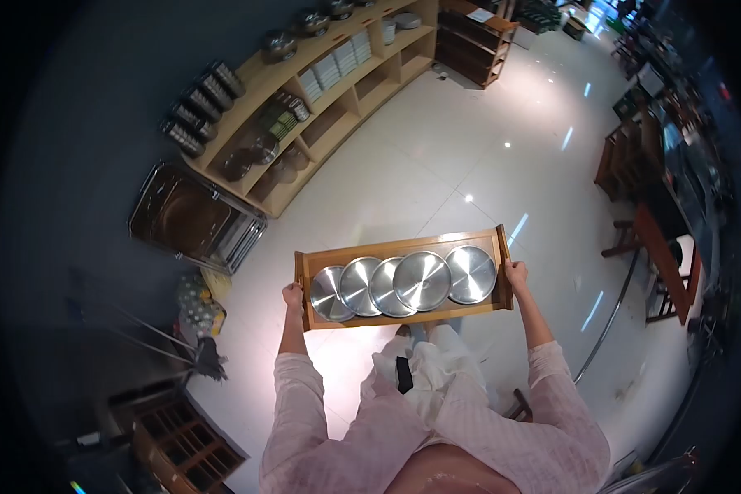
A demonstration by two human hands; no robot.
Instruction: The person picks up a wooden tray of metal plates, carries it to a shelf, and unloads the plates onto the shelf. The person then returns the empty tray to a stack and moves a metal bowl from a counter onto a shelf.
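Note:
A long wooden tray [362, 250] is held out in front of my body, above the floor. Several round, shiny metal plates [422, 281] lie in it in a row, most of them overlapping. At the tray's left end my left hand [293, 295] is closed round the end piece. My right hand [515, 272] grips the opposite end, a little higher in the view. Both hands have their fingers wrapped at the tray's ends.
A curved wooden shelf unit [335, 107] with dishes and jars stands at the upper left. Below it, a folded chair [193, 216] leans near the wall. Wooden furniture [665, 255] stands at the right, a latticed cabinet [185, 440] at the lower left.

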